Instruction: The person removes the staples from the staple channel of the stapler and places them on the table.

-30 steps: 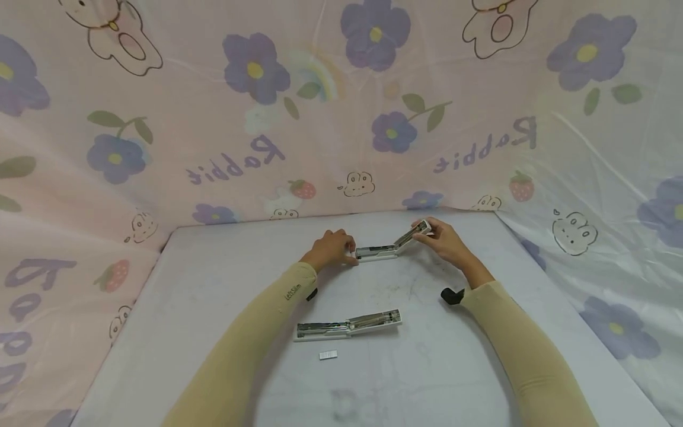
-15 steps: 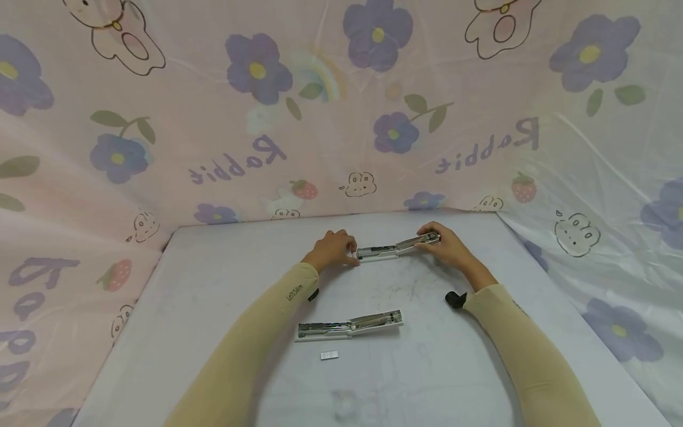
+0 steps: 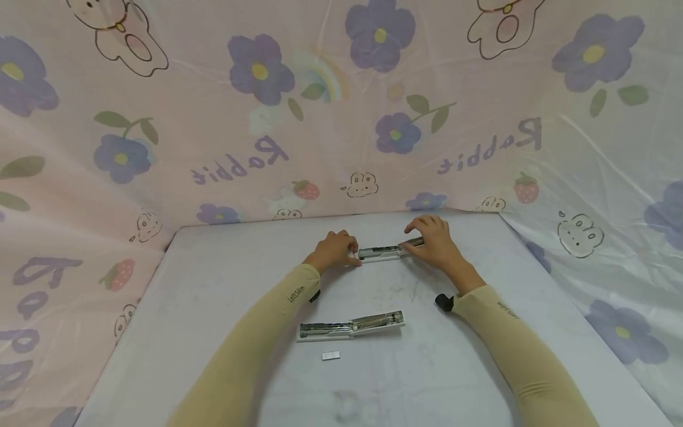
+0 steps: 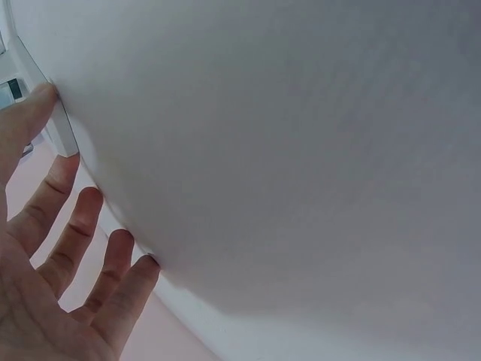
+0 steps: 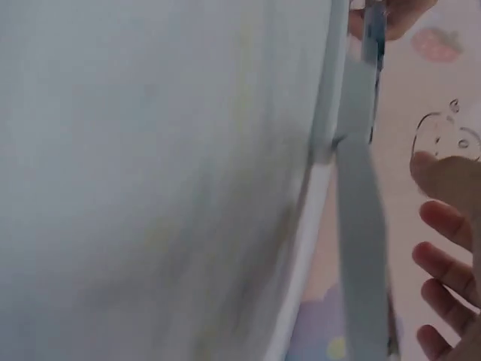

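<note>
A white stapler lies unfolded at the far side of the table, its metal insides showing. My left hand holds its left end; in the left wrist view the thumb and index finger pinch the white tip, the other fingers spread apart. My right hand hovers near the hinge and covers part of the tilted arm in the head view. From the right wrist camera, that arm slants up from the base, and the right fingers stand off from it, loosely bent and holding nothing.
Nearer the front lies a second unfolded white stapler. Just in front of it is a small silvery strip of staples. The white table is bordered by a patterned curtain at the back and sides.
The right hand lowered the stapler's raised arm towards flat, then let go of its end and moved left to the hinge. My left hand has stayed at the left end.
</note>
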Motion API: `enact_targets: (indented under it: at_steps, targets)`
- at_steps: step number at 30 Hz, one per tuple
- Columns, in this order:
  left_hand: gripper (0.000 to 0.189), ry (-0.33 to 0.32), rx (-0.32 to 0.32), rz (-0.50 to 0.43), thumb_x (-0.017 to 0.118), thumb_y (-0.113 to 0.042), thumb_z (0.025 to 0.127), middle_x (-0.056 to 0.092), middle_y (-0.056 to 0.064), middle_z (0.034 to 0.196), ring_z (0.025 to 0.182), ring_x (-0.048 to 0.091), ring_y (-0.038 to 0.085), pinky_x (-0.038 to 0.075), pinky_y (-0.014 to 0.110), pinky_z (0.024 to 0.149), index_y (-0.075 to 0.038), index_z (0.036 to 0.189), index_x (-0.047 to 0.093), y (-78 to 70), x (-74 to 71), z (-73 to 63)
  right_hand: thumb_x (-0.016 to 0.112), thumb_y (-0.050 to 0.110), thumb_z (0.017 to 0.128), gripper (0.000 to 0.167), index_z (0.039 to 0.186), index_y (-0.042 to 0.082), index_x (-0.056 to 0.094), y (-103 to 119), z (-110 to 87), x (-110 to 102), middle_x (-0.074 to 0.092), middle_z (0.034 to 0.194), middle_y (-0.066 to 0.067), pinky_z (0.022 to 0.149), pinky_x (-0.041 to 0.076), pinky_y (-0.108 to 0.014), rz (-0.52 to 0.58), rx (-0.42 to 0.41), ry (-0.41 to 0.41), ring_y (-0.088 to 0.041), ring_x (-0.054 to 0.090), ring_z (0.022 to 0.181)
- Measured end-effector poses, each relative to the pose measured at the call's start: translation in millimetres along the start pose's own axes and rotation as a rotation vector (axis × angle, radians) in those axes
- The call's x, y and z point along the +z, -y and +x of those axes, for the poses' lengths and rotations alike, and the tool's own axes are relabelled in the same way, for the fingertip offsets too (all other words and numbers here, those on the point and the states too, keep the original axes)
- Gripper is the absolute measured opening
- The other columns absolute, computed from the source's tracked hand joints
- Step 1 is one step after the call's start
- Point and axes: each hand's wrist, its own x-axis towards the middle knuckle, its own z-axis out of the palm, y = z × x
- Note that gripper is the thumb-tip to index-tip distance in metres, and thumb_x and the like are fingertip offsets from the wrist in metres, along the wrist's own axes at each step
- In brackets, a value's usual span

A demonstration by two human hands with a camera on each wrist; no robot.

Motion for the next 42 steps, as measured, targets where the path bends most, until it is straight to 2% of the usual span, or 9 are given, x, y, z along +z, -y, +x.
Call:
enact_targets:
  at_steps: [2,5,11,16,20,27,34,42]
  targets:
    - [0.035,-0.001,0.001,-0.001,0.083,-0.047,0.095,0.061,0.0,0.129,0.122,0.053,0.028,0.053,0.048,0.099,-0.02,0.113,0.07,0.2,0.5,0.6,0.087,0.019,0.092,0.03,0.113,0.008,0.07,6,3.4,3,0.065,0.125,-0.016,0.104,0.036,-0.067,0.021,-0.046,-0.039,-0.044,0.052,0.123]
    - [0.036,-0.007,0.004,-0.002,0.083,-0.047,0.094,0.061,0.0,0.127,0.121,0.053,0.027,0.053,0.047,0.099,-0.02,0.113,0.07,0.6,0.9,1.0,0.087,0.013,0.092,0.028,0.113,0.006,0.071,14,7.7,10,0.068,0.12,-0.016,0.102,0.041,-0.065,0.073,-0.088,-0.047,-0.043,0.057,0.117]
    - [0.037,-0.017,-0.004,0.013,0.083,-0.048,0.094,0.062,0.0,0.127,0.121,0.054,0.028,0.053,0.047,0.1,-0.02,0.115,0.07,1.3,2.3,2.1,0.085,0.011,0.093,0.027,0.115,0.002,0.071,34,12.5,26,0.072,0.111,-0.014,0.095,0.05,-0.056,0.123,-0.125,0.038,-0.037,0.065,0.104]
    - [0.037,-0.022,-0.007,0.021,0.084,-0.048,0.094,0.062,0.001,0.125,0.12,0.054,0.028,0.053,0.047,0.098,-0.02,0.114,0.07,0.5,2.5,2.4,0.083,0.018,0.096,0.023,0.114,0.007,0.074,46,13.7,33,0.072,0.112,-0.009,0.099,0.049,-0.053,0.117,-0.064,0.152,-0.033,0.063,0.108]
    - [0.035,-0.025,-0.008,0.018,0.084,-0.047,0.094,0.062,0.001,0.124,0.119,0.054,0.028,0.053,0.048,0.098,-0.021,0.112,0.069,-0.6,1.8,2.1,0.082,0.022,0.097,0.019,0.111,0.009,0.077,51,14.4,34,0.069,0.113,-0.007,0.099,0.05,-0.051,0.098,-0.017,0.206,-0.031,0.062,0.11]
    - [0.036,-0.019,-0.013,0.038,0.083,-0.047,0.094,0.062,0.001,0.122,0.117,0.055,0.028,0.053,0.047,0.096,-0.02,0.113,0.07,-1.5,0.9,2.0,0.083,0.022,0.097,0.02,0.111,0.009,0.08,54,14.8,37,0.066,0.113,-0.008,0.097,0.051,-0.051,0.077,-0.004,0.229,-0.031,0.061,0.109]
    - [0.035,-0.006,-0.015,0.035,0.083,-0.047,0.094,0.062,0.002,0.123,0.117,0.054,0.028,0.053,0.047,0.098,-0.02,0.113,0.07,-2.2,1.1,1.4,0.083,0.019,0.096,0.018,0.111,0.008,0.081,55,12.6,41,0.063,0.111,-0.009,0.093,0.05,-0.052,0.087,-0.004,0.215,-0.032,0.058,0.105]
    - [0.036,-0.012,-0.013,0.026,0.084,-0.047,0.093,0.063,0.002,0.126,0.121,0.055,0.029,0.053,0.049,0.1,-0.021,0.114,0.07,-1.8,0.6,1.4,0.078,0.01,0.099,0.015,0.113,0.005,0.08,57,13.2,38,0.062,0.113,-0.012,0.096,0.05,-0.052,0.2,0.036,0.222,-0.032,0.059,0.106]
